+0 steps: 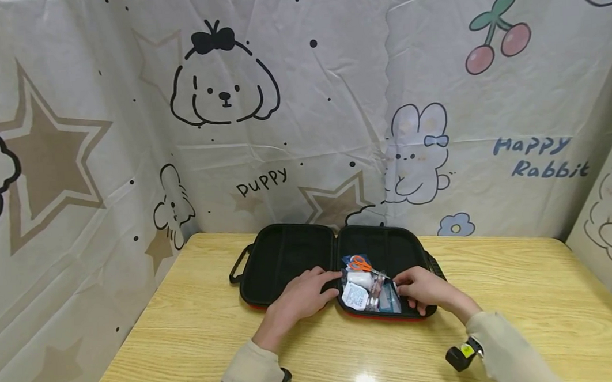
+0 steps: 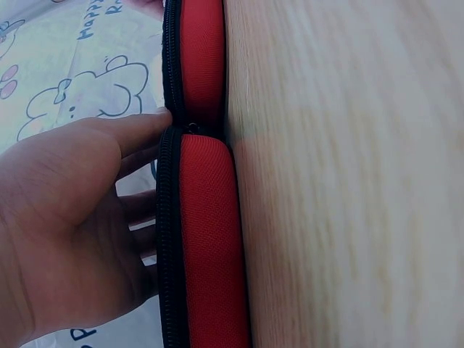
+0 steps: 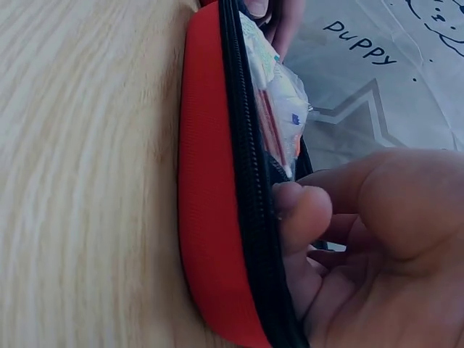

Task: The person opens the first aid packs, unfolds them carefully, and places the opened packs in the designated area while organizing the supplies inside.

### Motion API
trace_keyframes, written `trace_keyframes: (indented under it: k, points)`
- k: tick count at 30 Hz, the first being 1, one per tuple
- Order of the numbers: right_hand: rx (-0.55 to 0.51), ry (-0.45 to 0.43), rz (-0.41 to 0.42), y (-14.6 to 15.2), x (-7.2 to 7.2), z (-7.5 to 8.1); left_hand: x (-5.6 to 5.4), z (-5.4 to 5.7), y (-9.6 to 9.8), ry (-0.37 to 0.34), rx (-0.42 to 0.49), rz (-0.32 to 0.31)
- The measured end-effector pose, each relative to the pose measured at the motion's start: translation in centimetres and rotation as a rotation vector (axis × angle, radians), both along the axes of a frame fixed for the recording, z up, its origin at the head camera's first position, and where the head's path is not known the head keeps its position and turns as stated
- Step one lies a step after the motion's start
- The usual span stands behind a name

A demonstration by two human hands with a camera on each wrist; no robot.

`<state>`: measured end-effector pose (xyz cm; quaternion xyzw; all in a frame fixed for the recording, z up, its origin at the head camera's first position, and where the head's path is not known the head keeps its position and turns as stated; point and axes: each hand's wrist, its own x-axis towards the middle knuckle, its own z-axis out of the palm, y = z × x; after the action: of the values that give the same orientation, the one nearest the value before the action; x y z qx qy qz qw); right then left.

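A black-lined case with a red outer shell (image 2: 210, 239) lies open on the table, its two halves spread flat. Its right half (image 1: 392, 244) holds orange-handled scissors (image 1: 360, 263), a white roll (image 1: 360, 279), a white packet (image 1: 355, 296) and clear plastic packets (image 1: 389, 299). My left hand (image 1: 303, 295) lies over the left half's inner edge, fingers extended toward the hinge and the packed items. My right hand (image 1: 422, 287) reaches into the right half with bent fingers beside the packets. Whether its fingertips pinch something is hidden.
The case's left half (image 1: 294, 261) shows a bare black lining and a carry handle (image 1: 239, 265) at its outer side. Wooden table surface (image 1: 524, 295) extends around the case. A printed cloth (image 1: 332, 97) hangs behind the table's far edge.
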<state>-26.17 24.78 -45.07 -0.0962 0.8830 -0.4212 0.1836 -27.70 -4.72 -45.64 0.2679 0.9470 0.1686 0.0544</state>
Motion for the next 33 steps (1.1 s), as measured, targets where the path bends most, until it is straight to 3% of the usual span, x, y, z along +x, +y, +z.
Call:
trace_keyframes:
  k: [15, 21, 28, 33]
  points:
    - [0.092, 0.116, -0.141, -0.9, 0.5, 0.4, 0.1, 0.1, 0.0, 0.007, -0.001, 0.0]
    - [0.163, 0.239, -0.111, -0.8, 0.8, 1.1, 0.1, 0.0, -0.1, 0.014, -0.003, -0.003]
    - [0.217, 0.474, -0.018, -1.4, 0.5, 1.4, 0.1, 0.0, -0.1, 0.032, 0.009, -0.002]
    - [0.234, 0.527, -0.021, -1.7, 0.1, 1.2, 0.2, 0.0, -0.1, 0.028, 0.008, -0.001]
